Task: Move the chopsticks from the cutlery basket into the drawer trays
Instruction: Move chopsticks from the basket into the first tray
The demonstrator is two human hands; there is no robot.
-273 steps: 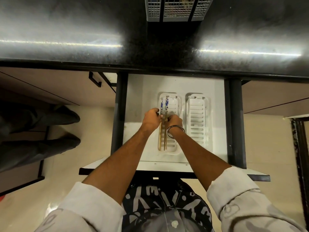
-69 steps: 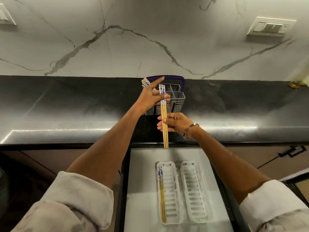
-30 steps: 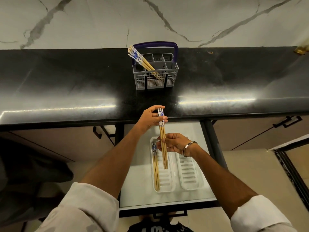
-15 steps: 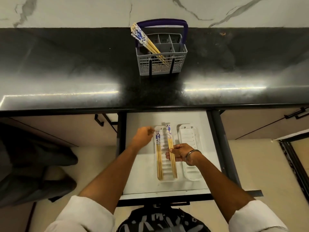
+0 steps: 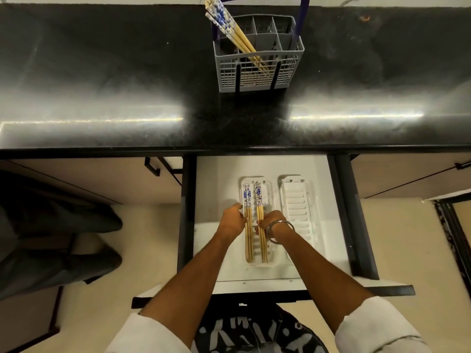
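Second pair (image 5: 261,225) now lies in left tray (image 5: 269,189) at frame centre beside first pair (image 5: 247,225), right hand (image 5: 271,222) curled on it, left hand (image 5: 233,220) touching first pair, grip unclear; more chopsticks (image 5: 229,26) remain in basket (image 5: 258,72), upper centre.

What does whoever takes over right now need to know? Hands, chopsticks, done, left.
Left hand: fingers against the left pair of chopsticks in the left tray; grip not clear.
Right hand: on the right pair in the same tray; whether it grips them cannot be told.
Done: two pairs lie lengthwise in the left tray, blue-patterned ends toward the counter.
Left: the right tray holds nothing; a bunch of chopsticks leans in the cutlery basket on the black counter. Let go, fetch the next pair, probably for the right tray.
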